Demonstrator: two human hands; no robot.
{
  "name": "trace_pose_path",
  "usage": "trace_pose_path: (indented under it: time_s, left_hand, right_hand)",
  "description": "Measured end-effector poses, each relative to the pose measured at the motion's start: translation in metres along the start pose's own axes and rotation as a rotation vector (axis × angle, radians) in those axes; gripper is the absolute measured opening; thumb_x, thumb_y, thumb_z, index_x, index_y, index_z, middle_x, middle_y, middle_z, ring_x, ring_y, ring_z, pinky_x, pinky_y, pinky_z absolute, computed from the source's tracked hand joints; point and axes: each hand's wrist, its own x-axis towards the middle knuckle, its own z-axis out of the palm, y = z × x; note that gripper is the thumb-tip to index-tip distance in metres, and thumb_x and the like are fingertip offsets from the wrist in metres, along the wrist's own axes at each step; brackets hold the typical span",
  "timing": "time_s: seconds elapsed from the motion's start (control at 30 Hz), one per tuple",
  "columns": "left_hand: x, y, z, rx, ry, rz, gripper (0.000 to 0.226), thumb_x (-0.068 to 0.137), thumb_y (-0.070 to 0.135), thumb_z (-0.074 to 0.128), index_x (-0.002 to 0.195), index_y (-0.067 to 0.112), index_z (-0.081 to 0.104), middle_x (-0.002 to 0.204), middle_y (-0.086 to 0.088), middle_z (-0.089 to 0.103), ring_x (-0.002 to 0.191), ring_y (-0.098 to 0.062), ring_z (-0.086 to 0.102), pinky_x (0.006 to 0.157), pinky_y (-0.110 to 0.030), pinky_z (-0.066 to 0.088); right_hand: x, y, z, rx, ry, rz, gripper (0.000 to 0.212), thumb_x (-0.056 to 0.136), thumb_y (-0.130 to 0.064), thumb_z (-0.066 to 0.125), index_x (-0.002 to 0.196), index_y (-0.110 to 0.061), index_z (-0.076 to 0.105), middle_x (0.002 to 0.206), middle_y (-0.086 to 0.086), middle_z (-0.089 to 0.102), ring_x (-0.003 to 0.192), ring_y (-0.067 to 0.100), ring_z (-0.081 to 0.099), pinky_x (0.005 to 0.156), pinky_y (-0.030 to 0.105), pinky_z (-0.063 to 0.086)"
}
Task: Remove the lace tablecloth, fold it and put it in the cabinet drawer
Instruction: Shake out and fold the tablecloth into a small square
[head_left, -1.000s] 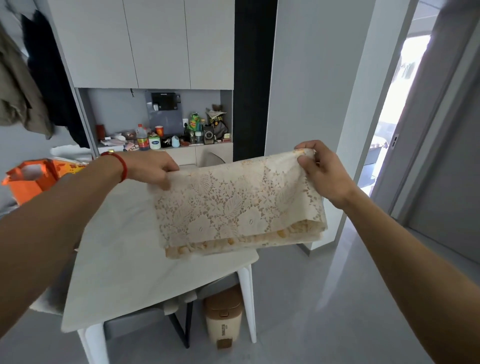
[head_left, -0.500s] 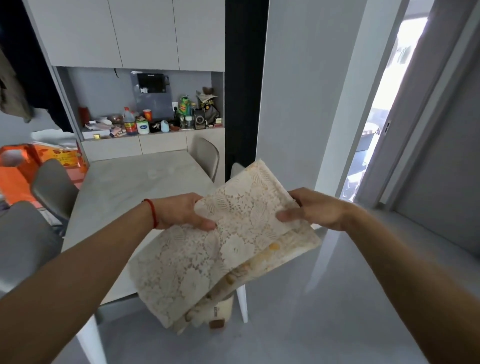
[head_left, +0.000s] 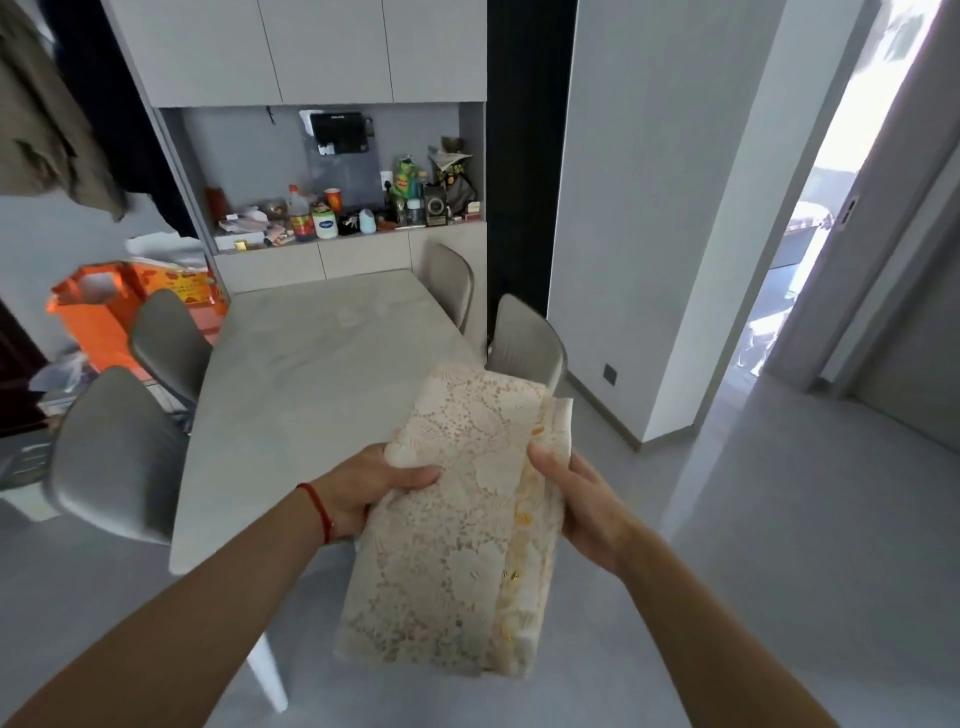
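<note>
So the lace tablecloth (head_left: 457, 519) is off the table (head_left: 322, 374) and already down to a long narrow bundle, held in the air just off the table's near right corner, roughly 6 o'clock from the tabletop centre. My left hand (head_left: 369, 491) has it pinched at the left edge near the top, thumb lying across the lace, fingers tucked under. My right hand (head_left: 582, 499) is cupping the right edge, thumb on top, where the yellowish under-layers are peeking out a bit. Both hands are closed on the cloth, nothing loose.

I'd say the folding is basically finished and what's left is the carry and stow. The drawers (head_left: 322, 260) look like they're in the cabinet at 12 o'clock, past the far end of the table, under the cluttered shelf (head_left: 363, 228). They all look shut from here.

Tips for doing this bit well, as I see it:
- Square up that right edge before moving, because the layers are staggered and lace slides on itself.
- Keep the bundle supported from below; the bottom end hangs free and could unfold.
- One hand will have to take the whole thing so the other can pull a drawer.
- Go round the chairs (head_left: 524, 343) at 3 o'clock.
</note>
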Motion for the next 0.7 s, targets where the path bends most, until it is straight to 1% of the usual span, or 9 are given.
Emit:
trace_pose_path:
  time_s: [0.07,0.13,0.2,0.27,0.37,0.43,0.53,0.6,0.7]
  left_hand:
    - [-0.007,-0.014,0.002,0.011,0.062,0.005,0.075,0.06,0.019,0.098,0.127,0.006,0.069,0.126,-0.017,0.072,0.115,-0.034,0.07,0.101,-0.049,0.055]
    - [-0.015,-0.026,0.004,0.017,0.114,0.013,0.072,0.06,0.02,0.099,0.125,0.006,0.071,0.123,-0.016,0.074,0.112,-0.033,0.072,0.097,-0.048,0.057]
    - [-0.024,-0.03,0.004,-0.022,0.107,0.01,0.062,0.065,0.02,0.096,0.121,0.006,0.073,0.123,-0.017,0.074,0.111,-0.034,0.073,0.091,-0.045,0.06]
    - [-0.033,-0.028,0.001,-0.093,0.077,-0.008,0.055,0.071,0.019,0.092,0.121,0.004,0.073,0.123,-0.02,0.073,0.111,-0.038,0.072,0.086,-0.045,0.061]
    - [-0.043,-0.022,-0.005,-0.147,0.066,-0.028,0.056,0.076,0.016,0.083,0.128,0.003,0.067,0.126,-0.022,0.071,0.113,-0.039,0.07,0.088,-0.047,0.061]
    - [-0.047,-0.022,-0.008,-0.147,0.041,-0.04,0.053,0.082,0.012,0.078,0.132,0.004,0.063,0.128,-0.022,0.07,0.116,-0.04,0.069,0.091,-0.05,0.06]
    - [-0.055,-0.021,-0.014,-0.175,-0.032,-0.069,0.052,0.088,0.009,0.071,0.138,0.004,0.058,0.135,-0.022,0.066,0.123,-0.041,0.064,0.098,-0.052,0.056]
    - [-0.059,-0.019,-0.02,-0.166,-0.081,-0.074,0.056,0.086,0.008,0.072,0.14,0.008,0.057,0.138,-0.02,0.064,0.125,-0.04,0.063,0.097,-0.051,0.057]
    - [-0.064,-0.014,-0.026,-0.125,-0.167,-0.049,0.061,0.083,0.011,0.08,0.14,0.015,0.058,0.14,-0.016,0.064,0.127,-0.037,0.062,0.095,-0.048,0.058]
  right_hand:
    - [-0.003,0.008,0.007,-0.026,-0.007,0.004,0.056,0.091,-0.027,0.08,0.141,-0.014,0.058,0.135,0.016,0.071,0.122,0.038,0.07,0.101,0.058,0.057]
    - [-0.004,0.017,0.016,-0.061,0.061,0.034,0.047,0.09,-0.008,0.08,0.134,-0.008,0.063,0.131,0.019,0.073,0.117,0.038,0.073,0.099,0.06,0.058]
    - [-0.004,0.021,0.021,-0.067,0.113,0.058,0.045,0.088,-0.001,0.079,0.131,-0.002,0.065,0.127,0.019,0.075,0.112,0.037,0.075,0.094,0.057,0.061]
    - [-0.005,0.021,0.02,0.032,0.104,0.057,0.048,0.089,-0.004,0.08,0.133,-0.001,0.063,0.126,0.019,0.075,0.113,0.038,0.074,0.087,0.05,0.064]
    - [-0.01,0.026,0.021,0.151,0.016,0.121,0.051,0.091,-0.016,0.081,0.137,-0.005,0.061,0.133,0.021,0.071,0.121,0.041,0.07,0.093,0.053,0.062]
    - [-0.012,0.033,0.024,0.095,-0.024,0.157,0.051,0.093,-0.013,0.078,0.14,-0.007,0.059,0.135,0.02,0.07,0.123,0.041,0.069,0.097,0.057,0.059]
    - [-0.012,0.033,0.027,0.017,-0.032,0.123,0.047,0.094,-0.009,0.077,0.138,-0.009,0.06,0.134,0.02,0.071,0.122,0.042,0.069,0.096,0.058,0.059]
    - [-0.013,0.027,0.027,-0.009,-0.057,0.108,0.044,0.094,-0.008,0.076,0.136,-0.011,0.062,0.134,0.019,0.071,0.121,0.041,0.07,0.093,0.055,0.061]
    - [-0.016,0.019,0.024,-0.049,-0.091,0.142,0.049,0.093,-0.006,0.077,0.137,-0.018,0.06,0.132,0.012,0.073,0.12,0.035,0.072,0.088,0.046,0.063]
